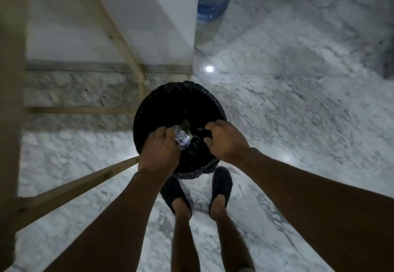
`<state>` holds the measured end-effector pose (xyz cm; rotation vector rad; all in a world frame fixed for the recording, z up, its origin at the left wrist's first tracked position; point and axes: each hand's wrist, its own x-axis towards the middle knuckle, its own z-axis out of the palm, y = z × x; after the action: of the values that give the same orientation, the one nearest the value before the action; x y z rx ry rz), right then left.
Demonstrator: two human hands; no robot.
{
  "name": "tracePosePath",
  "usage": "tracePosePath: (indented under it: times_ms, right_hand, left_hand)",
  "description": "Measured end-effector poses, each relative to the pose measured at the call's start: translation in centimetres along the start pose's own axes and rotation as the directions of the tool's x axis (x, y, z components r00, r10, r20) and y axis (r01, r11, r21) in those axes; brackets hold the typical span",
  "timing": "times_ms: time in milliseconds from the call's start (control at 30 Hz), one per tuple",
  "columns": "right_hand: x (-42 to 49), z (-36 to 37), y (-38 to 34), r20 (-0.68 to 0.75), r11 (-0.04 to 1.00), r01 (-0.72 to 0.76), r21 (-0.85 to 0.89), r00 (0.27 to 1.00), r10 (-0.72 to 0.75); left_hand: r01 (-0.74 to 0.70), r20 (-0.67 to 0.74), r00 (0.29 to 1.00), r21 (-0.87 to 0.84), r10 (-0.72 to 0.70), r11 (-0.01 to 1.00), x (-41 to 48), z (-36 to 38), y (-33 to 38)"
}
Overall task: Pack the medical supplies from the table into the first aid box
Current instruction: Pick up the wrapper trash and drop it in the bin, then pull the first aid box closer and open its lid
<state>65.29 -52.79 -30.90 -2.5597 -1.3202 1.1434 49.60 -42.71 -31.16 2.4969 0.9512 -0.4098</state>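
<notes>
I look straight down at a round black bin (170, 101) lined with a dark bag, standing on the marble floor. My left hand (158, 152) is over the bin's near left rim, fingers closed on a crumpled white wrapper with blue print (182, 138). My right hand (223, 140) hovers over the bin's right side, fingers curled and apart, with nothing seen in it. A greenish scrap (186, 125) lies inside the bin. No first aid box or table top is in view.
Wooden table legs and crossbars (85, 109) stand on the left. A white wall corner (170, 26) rises behind the bin, with a large blue water bottle (213, 1) beside it. My feet in dark shoes (220, 186) stand just short of the bin.
</notes>
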Motion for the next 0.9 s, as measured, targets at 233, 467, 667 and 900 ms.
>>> tracePosePath:
  times_ms: [233, 467, 667, 900]
  right_hand:
    - [-9.7, -14.2, -8.0, -0.302, 0.997, 0.054, -0.063, 0.951, -0.070]
    - [-19.8, -25.2, -14.6, -0.614, 0.992, 0.087, -0.091, 0.779, -0.125]
    - [-24.6, -28.7, -18.8, -0.663, 0.965, 0.207, -0.162, 0.702, -0.262]
    - [-28.7, -26.1, -24.4, -0.548, 0.915, 0.339, -0.220, 0.733, -0.404]
  left_hand:
    - [-0.072, -0.244, 0.965, 0.088, 0.092, 0.994, -5.2, -17.6, 6.2]
    - [-0.049, -0.520, 0.840, 0.212, 0.155, 0.976, -11.7, -32.8, 9.4]
    - [0.070, -0.659, 0.752, 0.126, 0.031, 0.990, -19.6, -38.3, 9.4]
    - [0.263, -0.666, 0.720, 0.003, -0.195, 0.965, -29.7, -36.1, 5.6]
